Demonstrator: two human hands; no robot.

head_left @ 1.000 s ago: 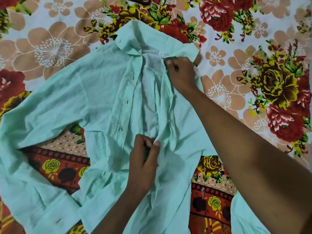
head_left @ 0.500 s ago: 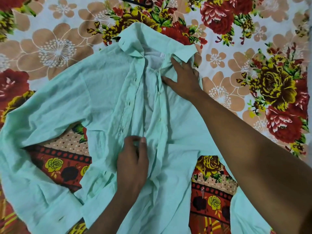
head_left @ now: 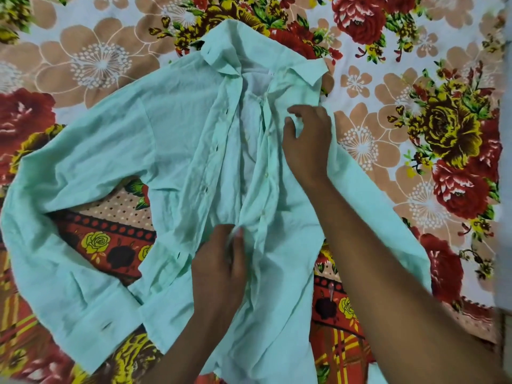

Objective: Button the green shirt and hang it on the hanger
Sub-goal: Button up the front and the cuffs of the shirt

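A left hand point(head_left: 219, 261) pinches the unbuttoned green shirt point(head_left: 171, 139) on a floral bedsheet point(head_left: 415, 134); the right hand point(head_left: 307, 142) hovers, fingers loosely spread.

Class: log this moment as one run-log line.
stage: buttoning not begun | green shirt: open on bedsheet | left hand: pinching placket | right hand: open

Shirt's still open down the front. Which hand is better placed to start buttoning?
Probably the left hand: its fingers already pinch the shirt front at mid-placket, between the buttonholes and the buttons. The right hand hangs open near the collar, gripping nothing.
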